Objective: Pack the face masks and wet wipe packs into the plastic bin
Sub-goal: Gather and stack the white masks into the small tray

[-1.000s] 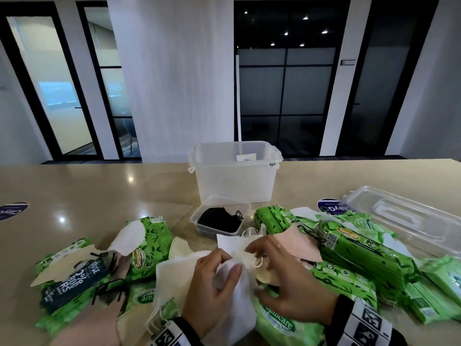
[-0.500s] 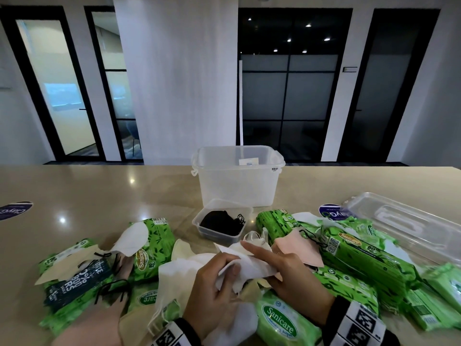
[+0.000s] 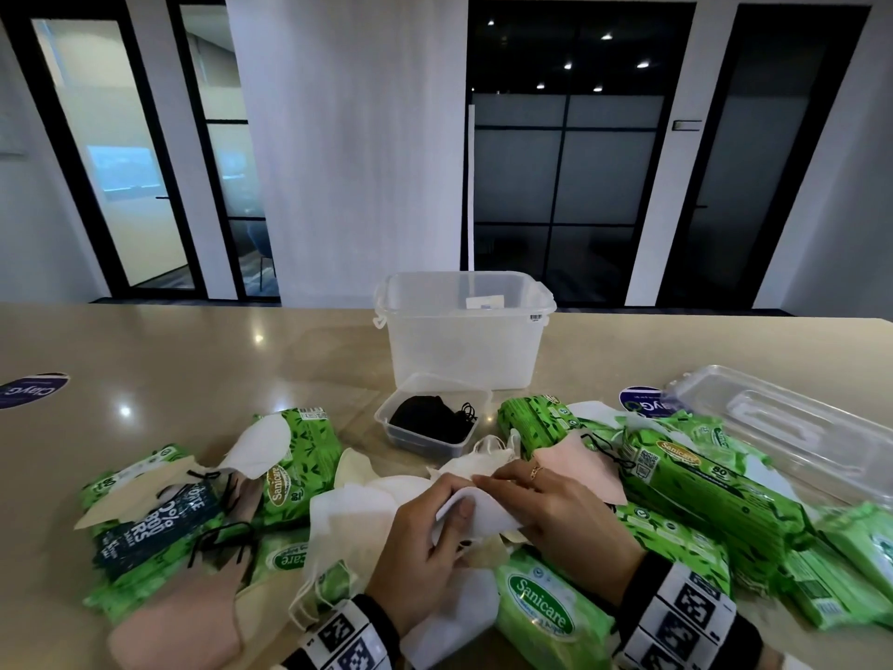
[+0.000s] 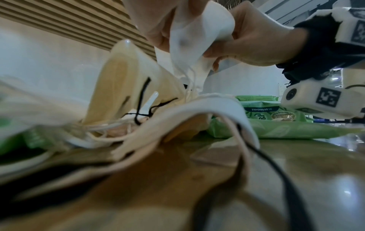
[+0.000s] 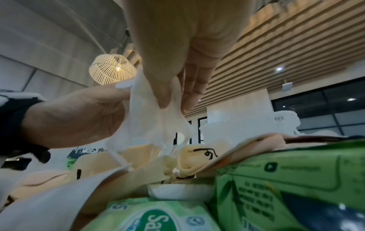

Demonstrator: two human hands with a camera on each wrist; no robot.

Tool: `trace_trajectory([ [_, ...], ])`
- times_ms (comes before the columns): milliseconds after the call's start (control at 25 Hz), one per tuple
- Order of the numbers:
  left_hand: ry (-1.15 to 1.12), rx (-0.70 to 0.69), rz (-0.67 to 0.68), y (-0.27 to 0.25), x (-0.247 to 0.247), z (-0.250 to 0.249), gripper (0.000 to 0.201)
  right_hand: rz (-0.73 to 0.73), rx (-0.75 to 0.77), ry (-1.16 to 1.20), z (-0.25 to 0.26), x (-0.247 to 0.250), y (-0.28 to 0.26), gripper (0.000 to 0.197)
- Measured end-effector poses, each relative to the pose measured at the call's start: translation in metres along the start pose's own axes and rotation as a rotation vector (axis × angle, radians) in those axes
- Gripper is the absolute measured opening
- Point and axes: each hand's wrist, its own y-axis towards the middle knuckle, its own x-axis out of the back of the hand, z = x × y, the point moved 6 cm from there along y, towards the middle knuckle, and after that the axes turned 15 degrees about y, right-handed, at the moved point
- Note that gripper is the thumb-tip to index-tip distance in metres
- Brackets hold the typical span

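1. Risk: ear loops snag. In the left wrist view thin white and black loops (image 4: pixel 138 115) tangle among the piled masks low in the frame, so lifting the white mask (image 3: pixel 483 512) could drag neighbours along or off the surface (image 3: pixel 169 360).
2. Risk: the mask is soft and held at its folds only; a loose pinch could let it unfold or slip back into the pile.
3. Risk: the small tub (image 3: pixel 431 418) holding a black mask sits between the hands and the plastic bin (image 3: pixel 464 340), centre frame; a low carry could knock it.
4. Left hand (image 3: pixel 425 539), lower centre of the head view: thumb and fingers pinched on the white mask, so its grip is grasping the mask.
5. Right hand (image 3: pixel 555 515), just right of it: fingers laid over the same mask, thumb under per the right wrist view; it appears to pinch the fabric too.
6. The white mask lies between both hands, just above the pile, not yet clear of it.
7. Wet wipe packs (image 3: pixel 696 481) lie scattered left and right of the hands on the surface; the bin appears to hold none.
8. The bin's lid (image 3: pixel 792 427) lies at right of frame, off the bin.
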Motion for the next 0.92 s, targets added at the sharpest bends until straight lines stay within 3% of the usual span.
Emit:
trace_trajectory([
  [160, 0.025, 0.013, -0.050, -0.001, 0.004, 0.005, 0.018, -0.064, -0.028, 0.138, -0.010, 0.008, -0.005, 0.035],
  [320, 0.016, 0.001, -0.099, -0.002, 0.008, 0.005, 0.020, -0.314, -0.281, 0.416, -0.023, 0.022, -0.016, 0.010],
  [480, 0.018, 0.011, -0.125, -0.001, 0.010, 0.002, 0.031, -0.363, -0.389, 0.549, -0.032, 0.028, -0.017, 0.028],
  [640, 0.026, 0.037, -0.051, -0.003, 0.004, -0.002, 0.025, -0.354, -0.445, 0.556, -0.043, 0.024, -0.018, 0.020],
  [800, 0.135, 0.010, -0.123, -0.002, 0.005, 0.002, 0.010, -0.149, -0.420, 0.952, -0.020, 0.001, -0.013, 0.011],
  [920, 0.171, 0.031, -0.165, -0.001, 0.008, 0.006, 0.013, -0.063, -0.334, 1.118, -0.004, -0.009, -0.014, 0.013],
])
